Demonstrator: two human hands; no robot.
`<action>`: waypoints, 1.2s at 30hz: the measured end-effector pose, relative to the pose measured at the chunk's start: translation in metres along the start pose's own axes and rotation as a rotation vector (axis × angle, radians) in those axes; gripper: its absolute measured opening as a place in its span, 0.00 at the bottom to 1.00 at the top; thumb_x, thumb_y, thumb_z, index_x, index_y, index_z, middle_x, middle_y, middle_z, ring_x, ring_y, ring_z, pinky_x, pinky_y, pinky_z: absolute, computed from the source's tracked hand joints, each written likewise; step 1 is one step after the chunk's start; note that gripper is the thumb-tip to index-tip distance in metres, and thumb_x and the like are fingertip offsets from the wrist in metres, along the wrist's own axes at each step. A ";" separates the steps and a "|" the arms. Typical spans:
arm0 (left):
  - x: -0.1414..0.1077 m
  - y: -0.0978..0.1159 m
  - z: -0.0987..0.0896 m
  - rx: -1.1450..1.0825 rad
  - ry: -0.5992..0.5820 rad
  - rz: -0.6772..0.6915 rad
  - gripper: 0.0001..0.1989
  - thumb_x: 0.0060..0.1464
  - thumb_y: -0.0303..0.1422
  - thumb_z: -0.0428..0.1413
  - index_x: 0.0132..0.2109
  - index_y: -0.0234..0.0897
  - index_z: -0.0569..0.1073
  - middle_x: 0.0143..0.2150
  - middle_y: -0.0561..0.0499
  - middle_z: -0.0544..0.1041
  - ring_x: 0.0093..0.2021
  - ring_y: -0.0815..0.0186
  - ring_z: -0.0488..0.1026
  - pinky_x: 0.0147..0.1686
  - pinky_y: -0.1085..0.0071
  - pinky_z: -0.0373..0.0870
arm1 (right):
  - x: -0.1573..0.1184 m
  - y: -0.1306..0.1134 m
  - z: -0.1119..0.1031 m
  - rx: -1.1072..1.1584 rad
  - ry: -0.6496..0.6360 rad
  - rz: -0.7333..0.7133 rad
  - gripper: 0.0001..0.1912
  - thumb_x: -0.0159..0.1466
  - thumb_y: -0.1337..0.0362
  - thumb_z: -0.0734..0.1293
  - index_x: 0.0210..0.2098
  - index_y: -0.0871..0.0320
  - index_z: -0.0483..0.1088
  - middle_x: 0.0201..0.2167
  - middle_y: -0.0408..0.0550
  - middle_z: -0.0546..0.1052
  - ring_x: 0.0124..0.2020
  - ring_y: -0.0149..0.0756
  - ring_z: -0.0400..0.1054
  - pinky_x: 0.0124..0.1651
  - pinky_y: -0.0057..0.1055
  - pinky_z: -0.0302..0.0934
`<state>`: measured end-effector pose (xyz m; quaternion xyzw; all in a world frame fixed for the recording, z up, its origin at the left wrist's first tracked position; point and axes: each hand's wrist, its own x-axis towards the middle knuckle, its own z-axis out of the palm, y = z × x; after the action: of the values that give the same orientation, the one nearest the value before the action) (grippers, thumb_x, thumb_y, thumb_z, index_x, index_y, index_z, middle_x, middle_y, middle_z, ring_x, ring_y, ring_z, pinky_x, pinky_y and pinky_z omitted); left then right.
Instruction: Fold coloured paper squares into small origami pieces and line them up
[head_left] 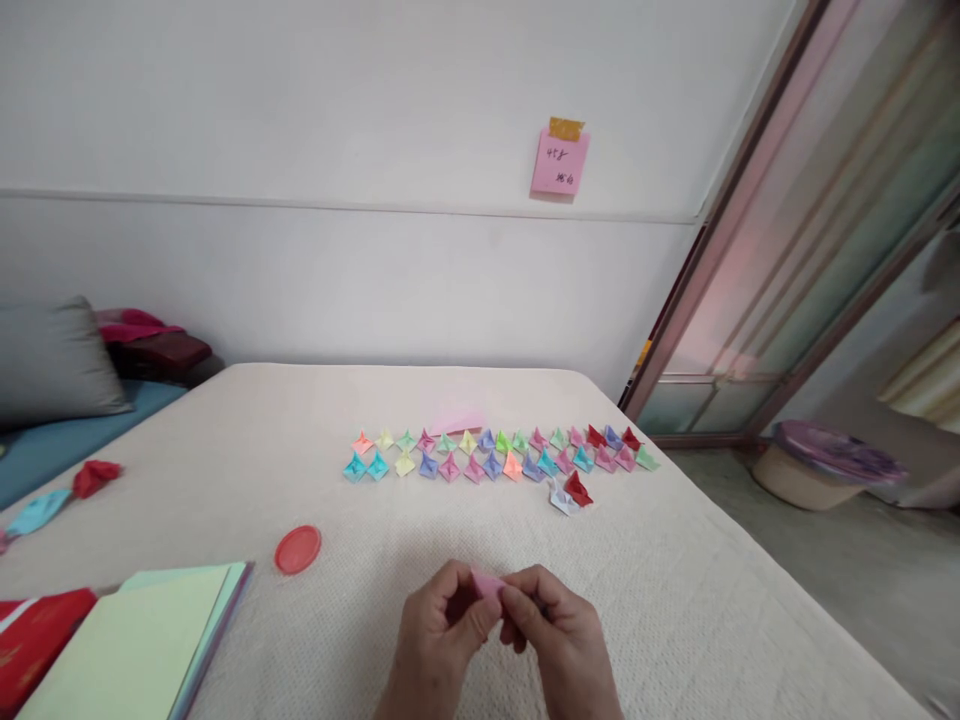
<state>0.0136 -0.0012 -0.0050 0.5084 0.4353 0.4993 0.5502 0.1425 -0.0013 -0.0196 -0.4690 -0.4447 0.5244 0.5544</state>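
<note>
A small piece of folded pink paper point(487, 584) is pinched between my two hands, low in the middle of the head view. My left hand point(444, 625) grips it from the left with thumb and fingers. From the right, my right hand point(553, 622) holds it between thumb and forefinger, the other fingers curled beneath. Beyond the hands, several small folded paper boats point(473, 468) in many colours stand in two rows on the cream cloth point(337, 640). A white folded piece point(564, 498) and a dark red one point(577, 488) sit just in front of the rows.
A red round lid point(298, 550) lies left of the hands. Coloured paper sheets point(127, 640) and a red packet point(37, 645) are at the lower left. Red point(96, 477) and light blue point(39, 511) pieces lie at the far left. Behind the rows is a pink sheet point(457, 418).
</note>
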 end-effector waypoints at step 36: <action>0.001 0.002 -0.003 -0.173 0.064 -0.050 0.10 0.51 0.35 0.57 0.39 0.36 0.70 0.31 0.50 0.77 0.28 0.67 0.71 0.27 0.73 0.65 | -0.005 -0.012 0.008 -0.008 0.012 0.079 0.10 0.54 0.59 0.69 0.22 0.60 0.74 0.17 0.43 0.71 0.19 0.29 0.60 0.23 0.25 0.52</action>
<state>0.0103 0.0001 -0.0033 0.4319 0.4206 0.5369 0.5902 0.1365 -0.0057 -0.0069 -0.4917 -0.4245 0.5412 0.5340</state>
